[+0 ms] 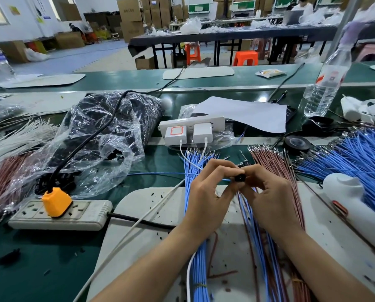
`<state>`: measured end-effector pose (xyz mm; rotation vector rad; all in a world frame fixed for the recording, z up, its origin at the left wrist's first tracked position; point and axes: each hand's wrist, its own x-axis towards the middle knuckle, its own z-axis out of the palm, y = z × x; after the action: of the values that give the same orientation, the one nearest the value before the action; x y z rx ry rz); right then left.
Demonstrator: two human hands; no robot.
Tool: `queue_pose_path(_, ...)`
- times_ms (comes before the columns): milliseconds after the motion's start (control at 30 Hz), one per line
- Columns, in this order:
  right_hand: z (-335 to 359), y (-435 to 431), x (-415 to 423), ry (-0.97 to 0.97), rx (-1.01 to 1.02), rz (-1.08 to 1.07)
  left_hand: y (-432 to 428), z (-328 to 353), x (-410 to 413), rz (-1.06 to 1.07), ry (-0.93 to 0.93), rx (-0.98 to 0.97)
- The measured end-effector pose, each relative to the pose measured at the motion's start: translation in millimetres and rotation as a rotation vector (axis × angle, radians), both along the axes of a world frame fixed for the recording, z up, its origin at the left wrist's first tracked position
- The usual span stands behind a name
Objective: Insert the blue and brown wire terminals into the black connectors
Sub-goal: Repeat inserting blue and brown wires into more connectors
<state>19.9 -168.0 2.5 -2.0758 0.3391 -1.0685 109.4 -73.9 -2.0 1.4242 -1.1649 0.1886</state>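
Only hands and forearms of the person are in view. Left hand [205, 192] and right hand [269, 199] are bare: slim fingers, knuckles well marked, faint tendon lines on the backs. Nails look short and plain, but the fingertips are blurred, so that's a loose call. Left forearm [151, 264] and right forearm [326, 264] are bare from the wrist to the bottom edge of frame, slender and smooth, widening evenly toward the elbow. Wrists are narrow. Clothing above that falls outside the frame, can't tell.
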Motion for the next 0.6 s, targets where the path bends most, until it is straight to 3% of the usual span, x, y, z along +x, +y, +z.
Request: queue_pose_path(600,-3.2,-4.3,1.0,0.045,-0.064,-0.001,-1.8,-3.3,-0.1,-0.050,-0.005,0.006)
